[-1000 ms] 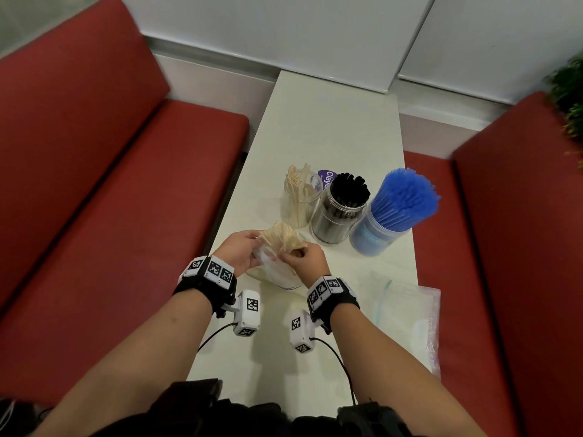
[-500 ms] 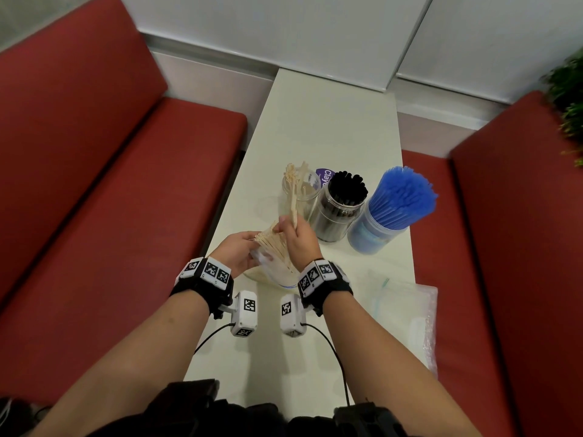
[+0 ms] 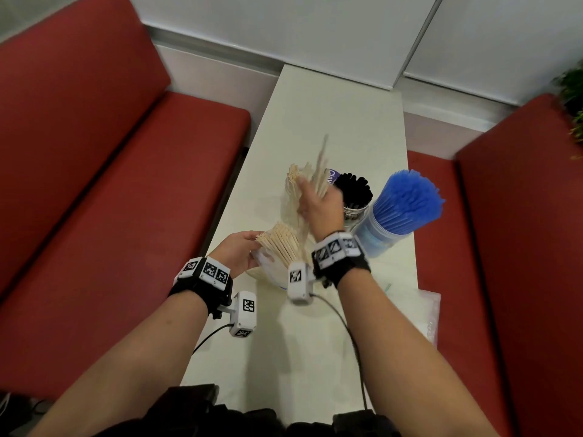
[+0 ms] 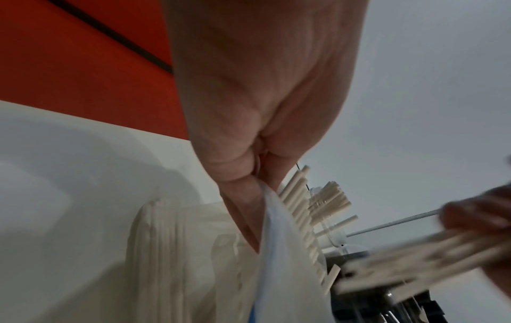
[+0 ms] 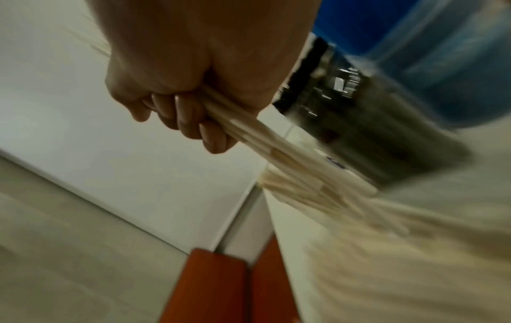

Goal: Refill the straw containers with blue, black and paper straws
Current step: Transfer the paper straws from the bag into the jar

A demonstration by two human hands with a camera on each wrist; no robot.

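My right hand (image 3: 318, 205) grips a bunch of paper straws (image 3: 320, 171), lifted and tilted over the clear paper-straw jar (image 3: 291, 197); the right wrist view shows the fingers (image 5: 193, 122) curled round the bunch (image 5: 276, 153). My left hand (image 3: 239, 252) holds a clear plastic bag (image 3: 273, 268) of paper straws (image 3: 280, 244) near the table's left edge; in the left wrist view it pinches the bag's rim (image 4: 273, 218). A jar of black straws (image 3: 355, 192) and a tub of blue straws (image 3: 400, 206) stand to the right of the paper-straw jar.
The narrow white table (image 3: 331, 115) runs away from me between two red benches (image 3: 110, 184) (image 3: 520, 216). A flat empty plastic bag (image 3: 424, 310) lies at the table's right edge. A white wall closes the far end.
My right hand pulled a bunch of paper straws out of the bag and raised it forward to the paper-straw jar. The left hand kept hold of the bag.
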